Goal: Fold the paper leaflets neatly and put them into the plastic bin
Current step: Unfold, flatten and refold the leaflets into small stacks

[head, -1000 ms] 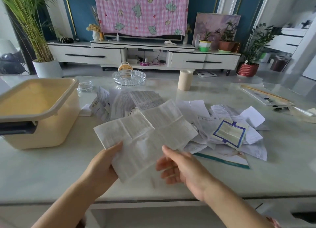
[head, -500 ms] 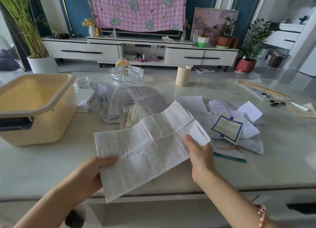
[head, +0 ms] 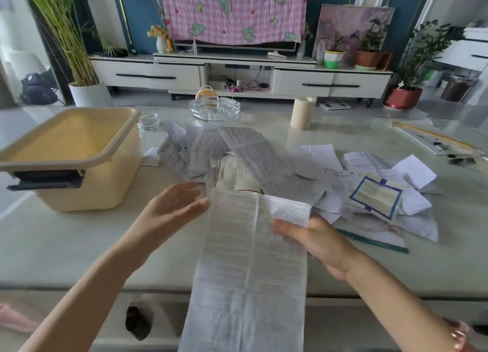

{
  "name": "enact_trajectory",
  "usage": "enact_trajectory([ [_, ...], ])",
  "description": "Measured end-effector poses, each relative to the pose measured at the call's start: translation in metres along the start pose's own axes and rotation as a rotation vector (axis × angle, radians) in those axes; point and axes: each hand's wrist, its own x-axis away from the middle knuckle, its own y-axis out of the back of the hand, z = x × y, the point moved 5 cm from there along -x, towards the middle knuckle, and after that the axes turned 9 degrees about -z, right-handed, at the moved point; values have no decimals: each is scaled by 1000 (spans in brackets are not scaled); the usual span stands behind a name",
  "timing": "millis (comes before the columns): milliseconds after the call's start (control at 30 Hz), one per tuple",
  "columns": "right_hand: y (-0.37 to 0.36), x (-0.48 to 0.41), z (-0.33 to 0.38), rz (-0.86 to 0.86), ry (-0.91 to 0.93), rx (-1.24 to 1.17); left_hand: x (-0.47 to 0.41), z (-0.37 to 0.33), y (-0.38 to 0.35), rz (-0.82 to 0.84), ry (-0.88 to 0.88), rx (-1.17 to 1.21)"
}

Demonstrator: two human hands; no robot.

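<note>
A long printed leaflet (head: 248, 267) hangs lengthwise in front of me, its lower end past the table's front edge. My right hand (head: 317, 240) holds its upper right part, thumb on the front and fingers behind the paper. My left hand (head: 171, 209) is spread with straight fingers just left of the leaflet's top edge, fingertips near or touching it. A heap of loose leaflets (head: 290, 166) lies across the middle of the table. The cream plastic bin (head: 87, 166) stands at the left, nothing visible inside.
A glass ashtray (head: 214, 108), a small glass dish (head: 148, 122) and a beige roll (head: 302, 112) stand behind the heap. A clear sleeve with pens (head: 435, 143) lies at the far right. The marble table (head: 66, 246) shows bare surface in front of the bin.
The leaflet, held spread wide between both hands, now hangs as a long narrow strip. My left hand has let go of its left edge and moved up, fingers spread.
</note>
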Motion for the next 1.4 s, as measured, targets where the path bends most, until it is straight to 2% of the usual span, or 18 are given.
enact_trajectory([
  [67,-11,1,2,66,11,51,1,4,-19,111,31,1],
  [200,-24,2,4,150,26,94,-3,7,-29,102,48,79],
  [333,-18,-8,1,-39,54,-27,-6,11,-23,-41,51,97],
  [400,-14,-12,2,-120,83,-49,-6,12,-22,-60,43,112],
  [567,-16,-14,4,-131,140,1,-5,10,-17,-64,-11,-24],
  [633,-18,-15,6,-109,199,122,-6,7,-11,17,-22,-112],
  [700,-27,-14,9,-34,254,226,-2,4,-15,191,4,-166],
  [800,-46,-9,10,80,275,249,6,3,-31,322,-59,-358],
  [900,-49,-12,10,155,174,208,0,11,-22,194,-109,-440],
  [1033,-30,-13,7,381,-32,383,-7,25,36,-100,-5,-306],
  [1133,-18,-14,1,461,-95,451,-1,37,77,-339,75,-198],
  [1200,-17,-16,-1,424,-126,415,6,46,93,-443,106,-216],
  [1267,-21,-20,-2,321,-144,382,12,59,101,-481,144,-293],
  [1333,-21,-23,-1,84,-55,472,17,72,108,-519,168,-367],
  [1400,-19,-15,11,-283,247,658,20,82,114,-570,175,-389],
])
